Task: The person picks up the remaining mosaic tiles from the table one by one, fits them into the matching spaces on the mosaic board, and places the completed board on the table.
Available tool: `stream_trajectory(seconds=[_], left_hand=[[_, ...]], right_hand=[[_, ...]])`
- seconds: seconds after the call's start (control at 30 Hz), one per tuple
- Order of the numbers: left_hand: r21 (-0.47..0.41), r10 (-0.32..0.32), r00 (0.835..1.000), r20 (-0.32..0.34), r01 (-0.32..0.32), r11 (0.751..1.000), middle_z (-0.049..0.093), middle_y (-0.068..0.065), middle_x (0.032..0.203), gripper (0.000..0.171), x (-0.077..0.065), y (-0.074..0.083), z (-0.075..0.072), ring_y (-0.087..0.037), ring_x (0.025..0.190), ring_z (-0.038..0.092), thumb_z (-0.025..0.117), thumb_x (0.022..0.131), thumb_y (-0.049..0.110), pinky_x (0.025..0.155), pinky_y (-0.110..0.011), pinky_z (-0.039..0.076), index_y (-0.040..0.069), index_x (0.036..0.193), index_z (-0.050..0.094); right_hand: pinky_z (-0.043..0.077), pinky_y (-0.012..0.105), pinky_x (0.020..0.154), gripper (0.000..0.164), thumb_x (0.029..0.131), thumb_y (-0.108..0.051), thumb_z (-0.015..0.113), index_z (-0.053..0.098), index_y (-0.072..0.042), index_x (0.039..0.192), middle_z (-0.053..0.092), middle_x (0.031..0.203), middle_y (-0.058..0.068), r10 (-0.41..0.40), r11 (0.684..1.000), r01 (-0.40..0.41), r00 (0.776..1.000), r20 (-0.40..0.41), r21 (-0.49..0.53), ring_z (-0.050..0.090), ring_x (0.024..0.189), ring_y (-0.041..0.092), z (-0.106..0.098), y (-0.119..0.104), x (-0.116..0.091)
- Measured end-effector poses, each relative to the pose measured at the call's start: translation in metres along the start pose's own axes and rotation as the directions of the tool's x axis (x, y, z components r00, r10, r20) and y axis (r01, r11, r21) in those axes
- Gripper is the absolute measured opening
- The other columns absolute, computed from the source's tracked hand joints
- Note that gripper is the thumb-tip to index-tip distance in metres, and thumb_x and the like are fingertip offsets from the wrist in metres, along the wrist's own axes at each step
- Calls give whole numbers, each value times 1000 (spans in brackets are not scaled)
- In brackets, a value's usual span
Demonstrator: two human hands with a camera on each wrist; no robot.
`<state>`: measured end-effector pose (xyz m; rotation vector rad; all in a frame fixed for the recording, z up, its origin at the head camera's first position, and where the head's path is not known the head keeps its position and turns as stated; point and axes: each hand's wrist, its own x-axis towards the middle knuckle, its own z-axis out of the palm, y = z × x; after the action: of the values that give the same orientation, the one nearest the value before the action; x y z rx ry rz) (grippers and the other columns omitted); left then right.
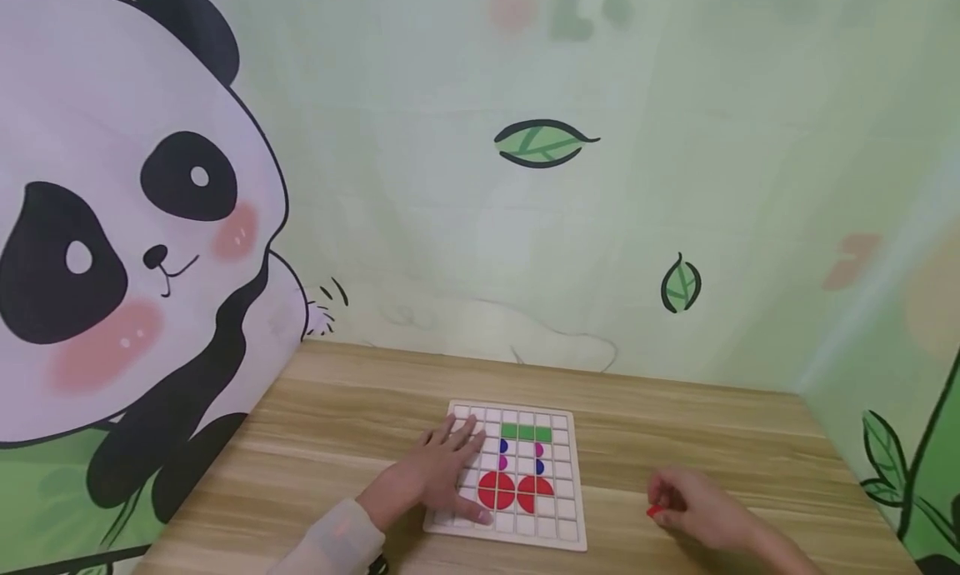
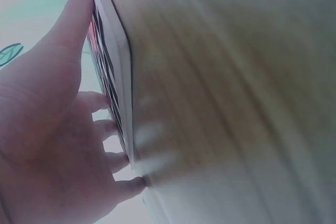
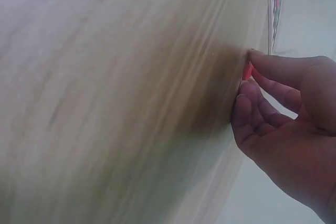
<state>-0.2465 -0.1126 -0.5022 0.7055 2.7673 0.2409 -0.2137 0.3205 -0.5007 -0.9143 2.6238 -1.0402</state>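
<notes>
A square white grid board (image 1: 564,508) with a pale rim lies on the table. On it, green squares (image 1: 527,432) form a row, with small blue and magenta half-round pieces below. Lower down, red pieces make a full circle (image 1: 497,491) and a second circle (image 1: 534,492) lacking its lower right quarter. My left hand (image 1: 442,471) rests with spread, straight fingers over the board's left side; its thumb reaches the lower cells. Right of the board, my right hand (image 1: 693,508) pinches a small red piece (image 3: 247,70) between thumb and fingertips, low over the table. The fingers hide most of that piece.
The wooden table (image 1: 360,392) runs back to a pale green wall cloth (image 1: 420,225) printed with leaves. A large printed panda (image 1: 187,308) covers the left side. Another printed panel (image 1: 900,325) borders the table on the right.
</notes>
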Motion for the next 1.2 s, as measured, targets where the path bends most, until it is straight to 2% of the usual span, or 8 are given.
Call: stream_trajectory(seconds=[0.2,0.33,0.6,0.83,1.0,1.2], left_hand=[[5,-3,1000,-2,3,1000,11,-9,178,126,0,0,1,-41,163,4,70,75,89,127,-64,18,20,171,24],[7,0,1000,-4,0,1000,12,-10,178,126,-1,2,-1,-42,162,5,71,75,87,127,-65,19,19,170,25],[6,-2,1000,0,2,1000,11,-11,178,126,0,3,-1,-42,162,5,70,75,87,127,-65,18,19,170,24],[3,0,1000,-13,0,1000,11,-10,178,125,2,1,-2,-42,162,5,69,76,88,127,-65,18,20,171,24],[6,-9,1000,-4,9,1000,12,-10,178,126,1,0,-1,-42,162,6,70,75,88,127,-65,19,20,171,24],[4,-15,1000,11,14,1000,12,-9,178,125,0,2,-3,-42,162,6,70,75,87,126,-65,20,21,170,25]], right_hand=[[50,24,65,16,93,-5,79,63,-8,96,62,87,-4,61,998,-61,998,5,32,56,78,3,1,-1,-1],[49,24,63,14,96,-5,77,63,-8,96,62,85,-4,67,997,-67,998,0,26,55,76,3,2,-3,-3],[46,25,61,11,100,-6,72,61,-7,98,56,82,-8,57,995,-58,998,-17,-80,50,74,0,6,-4,-2],[49,25,62,16,96,-5,76,61,-10,94,59,84,-10,41,988,-44,999,-28,-146,52,76,0,3,-9,2],[49,25,61,21,93,-6,80,61,-13,89,58,82,-11,18,969,-21,1000,-15,-246,51,74,-2,2,-11,4],[45,26,59,20,95,-10,79,61,-14,88,51,82,-9,27,940,-40,999,-43,-340,45,72,0,9,-15,3]])
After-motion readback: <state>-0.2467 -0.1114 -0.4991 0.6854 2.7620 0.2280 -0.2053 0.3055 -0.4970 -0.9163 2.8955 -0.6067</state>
